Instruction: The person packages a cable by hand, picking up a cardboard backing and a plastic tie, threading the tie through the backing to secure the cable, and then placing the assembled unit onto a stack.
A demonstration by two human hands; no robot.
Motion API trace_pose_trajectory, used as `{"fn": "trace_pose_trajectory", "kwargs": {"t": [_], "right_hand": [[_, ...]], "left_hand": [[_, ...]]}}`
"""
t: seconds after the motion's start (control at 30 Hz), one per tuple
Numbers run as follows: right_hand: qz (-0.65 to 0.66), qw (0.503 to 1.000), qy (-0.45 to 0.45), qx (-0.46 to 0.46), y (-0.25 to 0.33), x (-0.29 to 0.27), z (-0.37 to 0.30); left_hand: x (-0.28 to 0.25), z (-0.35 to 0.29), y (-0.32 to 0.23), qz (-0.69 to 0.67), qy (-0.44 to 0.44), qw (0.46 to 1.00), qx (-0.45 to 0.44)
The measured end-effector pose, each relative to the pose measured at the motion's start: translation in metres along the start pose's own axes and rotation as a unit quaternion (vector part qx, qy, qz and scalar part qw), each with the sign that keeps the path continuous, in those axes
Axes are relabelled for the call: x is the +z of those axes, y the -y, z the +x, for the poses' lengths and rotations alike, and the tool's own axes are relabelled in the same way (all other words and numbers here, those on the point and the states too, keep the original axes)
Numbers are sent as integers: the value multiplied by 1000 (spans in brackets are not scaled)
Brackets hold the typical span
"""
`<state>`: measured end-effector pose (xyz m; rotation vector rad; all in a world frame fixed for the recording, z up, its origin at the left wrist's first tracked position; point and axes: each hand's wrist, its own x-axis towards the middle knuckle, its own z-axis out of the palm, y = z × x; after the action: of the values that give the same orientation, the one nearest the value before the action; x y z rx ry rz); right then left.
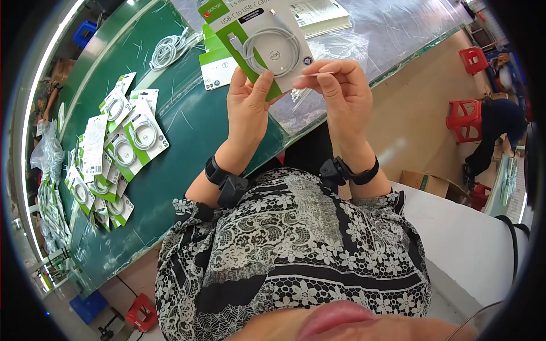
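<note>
Left hand (248, 111): closed on the lower edge of the cable card (234, 25), thumb flat on its front, the other fingers tucked behind.
Right hand (348, 96): thumb and forefinger pinched together on 1 white tie (319, 74); the remaining fingers loosely bent, with nothing else visible in them.
White tie: across the right fingertips, its inner end near the card's lower right edge; whether it goes through the card, I cannot tell.
Cable card: raised just beyond the left fingers, front face showing, 1 pale cable (297, 48) coiled on it.
Step in hand: apparently fastening the coil to the card with the tie.
Next move: seems to call for a steady left grip while the right fingertips guide the tie's end; so thin a strip could bend or slip.
Loose ties (300, 98): a small bunch between the 2 hands, below the right fingertips.
Spare cards (217, 73): just left of the left fingers, partly behind the held card.
Loose cable bundle (168, 52): farther left and beyond those fingers.
Carded cables (122, 150): an overlapping pile on the green table (190, 136), well left of the left fingers.
</note>
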<state>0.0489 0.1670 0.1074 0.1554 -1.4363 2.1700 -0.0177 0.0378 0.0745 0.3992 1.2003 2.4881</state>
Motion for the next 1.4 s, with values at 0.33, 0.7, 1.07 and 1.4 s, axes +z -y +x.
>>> {"fn": "trace_pose_trajectory", "kwargs": {"t": [0.33, 0.7, 1.07, 1.4], "right_hand": [[-383, 908, 35, -165, -3, -2, 8], [-566, 792, 51, -223, -8, 5, 9], [-581, 782, 71, -214, -9, 9, 13], [-581, 783, 84, -207, -4, 12, 12]], "left_hand": [[-8, 0, 7, 13, 6, 999, 38], [-15, 4, 10, 11, 2, 997, 74], [-12, 5, 9, 26, -22, 997, 71], [-19, -1, 13, 164, -18, 973, 159]]}}
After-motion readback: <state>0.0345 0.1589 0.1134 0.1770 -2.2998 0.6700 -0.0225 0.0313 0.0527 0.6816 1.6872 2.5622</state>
